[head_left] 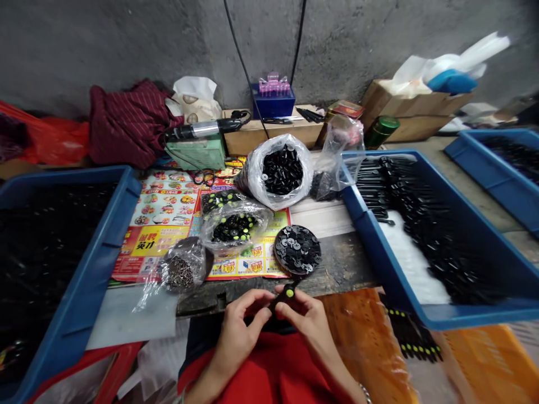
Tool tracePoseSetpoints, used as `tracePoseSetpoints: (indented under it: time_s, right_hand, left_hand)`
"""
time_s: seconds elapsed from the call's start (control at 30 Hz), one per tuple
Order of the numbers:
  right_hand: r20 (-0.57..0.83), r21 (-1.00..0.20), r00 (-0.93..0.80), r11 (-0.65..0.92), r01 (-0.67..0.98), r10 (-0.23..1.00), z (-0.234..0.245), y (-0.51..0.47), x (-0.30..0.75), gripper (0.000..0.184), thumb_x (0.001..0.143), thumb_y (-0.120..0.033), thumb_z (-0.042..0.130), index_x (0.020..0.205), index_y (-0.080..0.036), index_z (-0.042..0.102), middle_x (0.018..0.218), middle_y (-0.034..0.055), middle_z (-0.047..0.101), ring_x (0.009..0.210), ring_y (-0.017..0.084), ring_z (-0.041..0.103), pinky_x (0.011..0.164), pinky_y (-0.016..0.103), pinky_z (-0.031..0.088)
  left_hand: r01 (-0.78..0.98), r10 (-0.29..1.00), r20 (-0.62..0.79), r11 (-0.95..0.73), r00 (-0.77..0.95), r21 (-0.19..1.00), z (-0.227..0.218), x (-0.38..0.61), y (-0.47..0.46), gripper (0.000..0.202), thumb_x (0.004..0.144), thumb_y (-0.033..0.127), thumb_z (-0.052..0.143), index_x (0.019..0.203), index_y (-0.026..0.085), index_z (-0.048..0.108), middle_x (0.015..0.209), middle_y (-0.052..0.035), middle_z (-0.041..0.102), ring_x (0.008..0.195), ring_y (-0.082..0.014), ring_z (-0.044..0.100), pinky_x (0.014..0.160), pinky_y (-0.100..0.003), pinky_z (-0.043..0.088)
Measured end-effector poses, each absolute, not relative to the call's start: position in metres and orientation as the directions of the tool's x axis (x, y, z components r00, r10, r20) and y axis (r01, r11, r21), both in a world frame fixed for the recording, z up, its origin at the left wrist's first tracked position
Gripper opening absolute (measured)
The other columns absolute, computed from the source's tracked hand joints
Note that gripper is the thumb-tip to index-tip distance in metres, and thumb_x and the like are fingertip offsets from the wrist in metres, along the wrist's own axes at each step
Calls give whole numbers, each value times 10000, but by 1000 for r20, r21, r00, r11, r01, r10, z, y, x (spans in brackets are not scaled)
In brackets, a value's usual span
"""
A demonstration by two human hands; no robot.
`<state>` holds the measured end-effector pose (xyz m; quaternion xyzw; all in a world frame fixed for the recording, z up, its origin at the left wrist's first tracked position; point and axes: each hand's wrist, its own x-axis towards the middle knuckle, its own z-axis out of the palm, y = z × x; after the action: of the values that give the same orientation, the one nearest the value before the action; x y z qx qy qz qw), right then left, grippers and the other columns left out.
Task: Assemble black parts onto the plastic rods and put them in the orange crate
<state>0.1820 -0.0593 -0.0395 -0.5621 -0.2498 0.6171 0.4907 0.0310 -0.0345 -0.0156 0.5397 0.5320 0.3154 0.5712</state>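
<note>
Low in the middle of the head view, my left hand (241,326) and my right hand (309,322) meet over a small black plastic piece (278,299) with a round yellow-green cap at its upper end. My left fingers pinch its lower end, while my right thumb and fingers close on the part near the cap. My fingers hide much of its shape. Just beyond them stands a round container of black and grey discs (297,250). An open plastic bag of black caps with yellow-green centres (236,227) lies to its left, behind a bag of small metal pins or rivets (180,271).
A large bag of shiny black pieces (283,171) sits at the back. Blue bins of black parts flank the bench, left (126,196) and right (379,247). A power screwdriver (202,129) rests on a green box (197,153), with scissors (205,178) before it.
</note>
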Motion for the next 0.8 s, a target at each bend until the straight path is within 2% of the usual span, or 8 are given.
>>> tracePoseSetpoints:
  time_s: [0.13, 0.23, 0.3, 0.57, 0.7, 0.8]
  right_hand:
    - [-434, -874, 101, -391, -288, 895, -38, -59, 182, 458, 598, -440, 836, 961, -172, 764, 804, 52, 740, 687, 204, 651, 663, 305, 536]
    - [-388, -900, 91, -356, -250, 917, -37, -62, 179, 430, 661, -418, 803, 1022, -189, 755, 980, 93, 741, 861, 263, 666, 770, 351, 536]
    - [-344, -924, 85, -320, -211, 935, -37, -64, 178, 395, 720, -389, 765, 1065, -198, 740, 1028, 102, 731, 917, 275, 657, 816, 365, 525]
    - [-240, -970, 18, -239, -35, 971, -36, -64, 183, 297, 798, -334, 688, 1053, -190, 740, 975, 86, 726, 906, 261, 638, 813, 334, 508]
    - [-228, -973, 12, -228, -35, 973, -32, -65, 187, 298, 792, -346, 699, 1039, -185, 744, 991, 88, 728, 898, 256, 645, 811, 328, 509]
    - [-219, -974, -12, -219, -52, 976, -29, -62, 195, 288, 768, -386, 726, 982, -197, 765, 1002, 86, 727, 926, 261, 644, 818, 322, 508]
  left_hand:
    - [338, 947, -198, 105, 254, 935, -19, 30, -39, 153, 791, 152, 578, 898, 194, 679, 864, -54, 727, 777, -211, 681, 687, -256, 519]
    - [366, 940, -198, 87, 277, 927, -21, 30, -42, 159, 819, 148, 544, 940, 195, 635, 876, -53, 704, 789, -207, 669, 698, -260, 513]
    - [365, 933, -203, 86, 297, 927, -21, 30, -43, 160, 836, 143, 518, 964, 197, 598, 878, -49, 681, 793, -199, 657, 705, -259, 508]
    - [339, 916, -225, 107, 333, 935, -14, 33, -42, 158, 834, 88, 433, 916, 211, 487, 808, -4, 570, 736, -159, 584, 684, -249, 472]
    - [308, 899, -263, 154, 350, 939, -11, 29, -37, 170, 818, 74, 437, 903, 219, 462, 754, 26, 518, 682, -135, 526, 644, -232, 441]
    - [205, 870, -314, 252, 379, 946, -9, 26, -33, 174, 801, 73, 478, 892, 219, 450, 759, 33, 509, 696, -121, 506, 648, -218, 433]
